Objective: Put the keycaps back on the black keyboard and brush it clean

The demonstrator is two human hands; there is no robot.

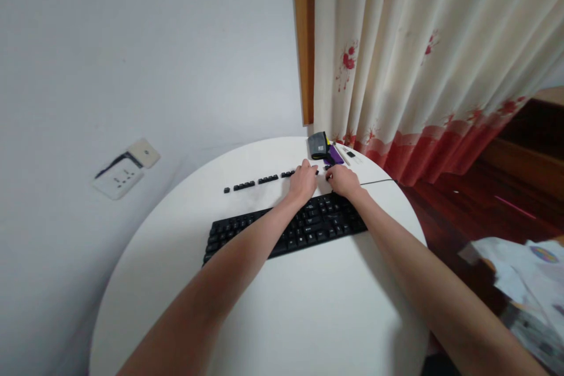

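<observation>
A black keyboard lies at a slant on the white round table, partly covered by my forearms. Beyond it, small black keycaps stand in a broken row of short groups. My left hand rests at the right part of this row, its fingers curled and close together; what they hold, if anything, is hidden. Just to its right, my right hand is closed in a pinch behind the keyboard's top edge. A small dark piece that looks like a keycap shows at its fingertips.
A grey and black pouch and a purple cloth lie at the table's far edge, beside a thin pale stick and a small black piece. A cable runs off right. A wall and a curtain stand behind.
</observation>
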